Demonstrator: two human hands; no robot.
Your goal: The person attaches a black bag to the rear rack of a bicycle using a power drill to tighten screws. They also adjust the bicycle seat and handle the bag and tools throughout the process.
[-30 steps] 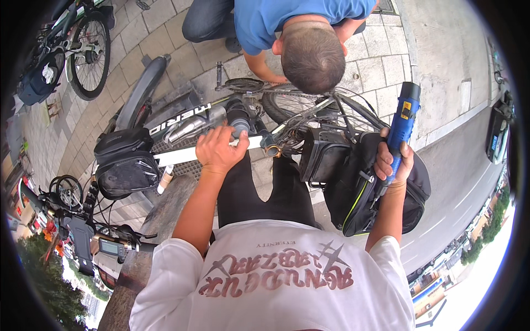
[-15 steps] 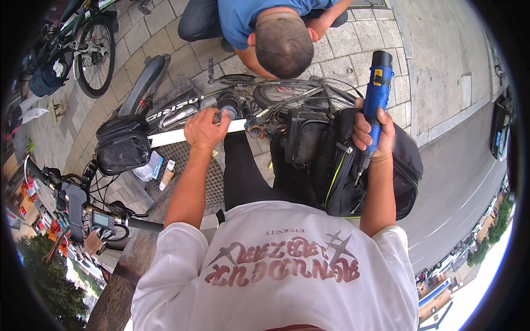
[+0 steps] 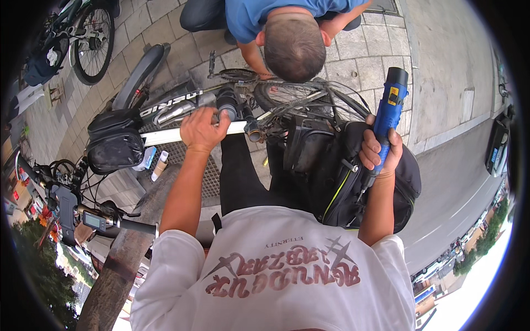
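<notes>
"Two bare hands, then. What is the left hand [image 3: 204, 129] doing?"

"It lies over the white tube [image 3: 165, 135], near the tube's right end, with its fingers bent. I can't tell whether it grips or only rests there."

"And its thumb?"

"Beside the grey end of a dark cylinder [image 3: 226, 100], just beyond the tube. Whether they touch, I can't make out."

"The right hand [image 3: 381, 150]?"

"Closed firmly around a blue power tool [image 3: 391, 107], well to the right of the tube. The thick black end points away from the wearer; the slim bit [image 3: 362, 193] points back toward the body — in front of a large black bag [image 3: 400, 190], also right of the tube. I can't say whether bit and bag touch."

"What is at the tube's own ends?"

"On the left, a smaller black bag [image 3: 115, 148]; on the right, a brassy ring [image 3: 252, 134]. A silvery bottle-shaped thing [image 3: 179, 112] lies just beyond the tube, and a white and brown roll [image 3: 160, 165] is on its near side."

"Anyone else?"

"One person in a blue shirt [image 3: 287, 11], crouching beyond the tube, head bent over a bicycle wheel [image 3: 268, 98]. One hand reaches down near the chainwheel [image 3: 234, 75] — mostly hidden, so I can't tell what it holds."

"And nearer the wearer?"

"A handlebar display [image 3: 94, 222], left of the tube and on its near side."
</notes>
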